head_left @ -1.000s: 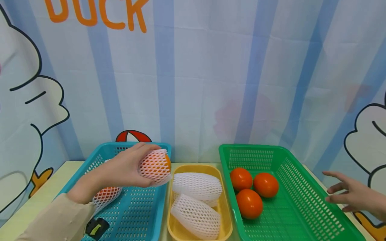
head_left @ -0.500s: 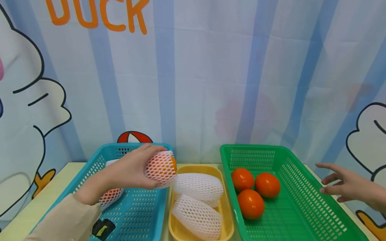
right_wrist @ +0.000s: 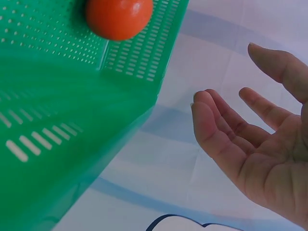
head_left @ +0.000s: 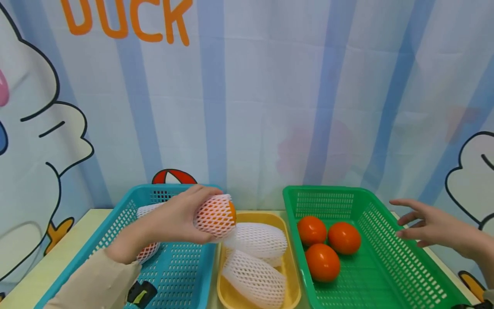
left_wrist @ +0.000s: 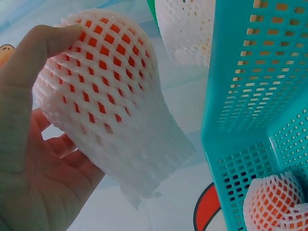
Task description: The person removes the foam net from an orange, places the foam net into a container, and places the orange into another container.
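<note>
My left hand (head_left: 173,221) grips a round orange-red fruit in a white foam net (head_left: 216,216), above the inner right edge of the blue basket (head_left: 210,274). In the left wrist view the thumb presses on the netted end, and the net's loose tail (left_wrist: 149,154) hangs past the fruit. Over the right rim of the green basket (head_left: 405,253) hovers my right hand (head_left: 436,225), its fingers loosely spread and holding nothing. Bare orange-red fruits (head_left: 323,262) lie together at the green basket's left side.
Between the baskets stands a yellow tray (head_left: 293,287) with white foam nets (head_left: 254,274) inside. More netted fruit (left_wrist: 272,199) lies in the blue basket, partly hidden by my left arm. A striped curtain (head_left: 254,107) with cartoon prints hangs behind the table.
My left hand has carried the netted fruit a little to the right, toward the yellow tray. My right hand has drifted left and slightly up, over the green basket's rim.
</note>
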A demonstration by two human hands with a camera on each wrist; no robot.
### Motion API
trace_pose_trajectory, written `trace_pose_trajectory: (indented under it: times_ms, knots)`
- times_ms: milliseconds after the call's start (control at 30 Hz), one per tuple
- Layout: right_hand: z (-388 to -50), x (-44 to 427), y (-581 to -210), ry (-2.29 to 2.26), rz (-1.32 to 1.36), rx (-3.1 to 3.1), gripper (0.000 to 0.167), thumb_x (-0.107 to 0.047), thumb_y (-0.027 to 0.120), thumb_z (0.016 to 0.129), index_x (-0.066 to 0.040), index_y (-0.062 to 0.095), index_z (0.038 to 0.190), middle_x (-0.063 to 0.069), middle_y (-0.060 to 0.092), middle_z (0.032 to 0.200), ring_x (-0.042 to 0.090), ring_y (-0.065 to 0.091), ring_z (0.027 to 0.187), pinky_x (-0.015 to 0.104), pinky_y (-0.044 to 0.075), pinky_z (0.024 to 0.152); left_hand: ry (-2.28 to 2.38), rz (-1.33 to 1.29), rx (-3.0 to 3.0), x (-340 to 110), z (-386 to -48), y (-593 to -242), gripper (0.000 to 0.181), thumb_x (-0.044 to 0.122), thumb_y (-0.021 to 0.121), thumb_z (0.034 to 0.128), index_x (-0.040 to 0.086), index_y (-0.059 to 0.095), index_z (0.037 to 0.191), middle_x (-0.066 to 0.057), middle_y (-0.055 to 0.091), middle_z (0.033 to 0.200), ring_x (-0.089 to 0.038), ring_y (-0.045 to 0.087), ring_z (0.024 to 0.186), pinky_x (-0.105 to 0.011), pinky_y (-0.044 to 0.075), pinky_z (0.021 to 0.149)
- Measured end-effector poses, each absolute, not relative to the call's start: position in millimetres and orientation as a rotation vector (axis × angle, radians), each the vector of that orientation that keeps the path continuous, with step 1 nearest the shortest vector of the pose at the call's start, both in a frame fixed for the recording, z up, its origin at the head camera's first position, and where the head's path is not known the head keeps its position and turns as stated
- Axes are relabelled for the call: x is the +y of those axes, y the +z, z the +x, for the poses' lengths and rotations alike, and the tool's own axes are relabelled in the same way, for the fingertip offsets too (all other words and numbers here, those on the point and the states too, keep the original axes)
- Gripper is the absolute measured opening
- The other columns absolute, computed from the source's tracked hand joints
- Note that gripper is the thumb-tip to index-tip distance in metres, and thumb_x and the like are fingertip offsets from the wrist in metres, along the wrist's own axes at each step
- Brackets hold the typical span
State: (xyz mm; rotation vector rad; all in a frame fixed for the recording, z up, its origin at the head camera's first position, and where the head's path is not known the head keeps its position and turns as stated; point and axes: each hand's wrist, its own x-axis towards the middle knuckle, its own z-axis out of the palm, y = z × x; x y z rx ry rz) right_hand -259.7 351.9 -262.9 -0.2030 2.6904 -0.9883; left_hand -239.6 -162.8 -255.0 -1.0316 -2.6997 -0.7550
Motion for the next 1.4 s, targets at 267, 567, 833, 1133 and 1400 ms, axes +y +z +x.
trace_pose_trajectory:
  times_ms: [267,567,833,1133,1400]
  knots:
    - [-258,339,-260,-1.062,-0.309,2.646,0.084,-0.017,0.064,0.088,0.004,0.007,0.146,0.033,0.044,0.120,0.029,0.060,0.092,0.042,0.051,0.068,-0.779,-1.065,-2.682,-156,-240,-255,0.068,0.026,0.075,0.0703,0.018,0.046,0.132,0.003,0.049,0.115,-0.013,0.051,0.094,-0.026,0.049,0.071]
    - [-258,320,-255,-1.101,-0.374,2.601,0.083,-0.018,0.063,0.089,0.003,0.008,0.147,0.033,0.041,0.123,0.027,0.060,0.089,0.043,0.050,0.070,-0.775,-1.042,-2.705,-148,-237,-254,0.070,0.027,0.074,0.0705,0.018,0.045,0.133,0.000,0.049,0.116,-0.014,0.051,0.094,-0.028,0.049,0.071]
    - [-260,302,-252,-1.182,-0.489,2.555,0.078,-0.016,0.063,0.089,-0.001,0.013,0.147,0.029,0.043,0.124,0.029,0.060,0.093,0.042,0.051,0.072,-0.753,-1.057,-2.682,-145,-237,-256,0.071,0.026,0.074,0.0681,0.018,0.045,0.133,0.000,0.050,0.115,-0.014,0.052,0.093,-0.028,0.048,0.071]
    - [-263,276,-248,-1.169,-0.556,2.551,0.075,-0.018,0.065,0.088,-0.004,0.020,0.146,0.027,0.045,0.124,0.029,0.059,0.094,0.041,0.050,0.072,-0.755,-1.094,-2.663,-138,-238,-256,0.072,0.028,0.075,0.0678,0.017,0.045,0.133,0.000,0.049,0.116,-0.013,0.051,0.094,-0.027,0.049,0.071]
    - [-265,259,-247,-1.196,-0.628,2.510,0.070,-0.015,0.063,0.089,-0.003,0.023,0.145,0.026,0.045,0.123,0.028,0.059,0.094,0.042,0.050,0.076,-0.745,-1.103,-2.660,-134,-239,-257,0.071,0.029,0.075,0.0681,0.018,0.046,0.132,0.001,0.050,0.117,-0.013,0.050,0.097,-0.028,0.049,0.073]
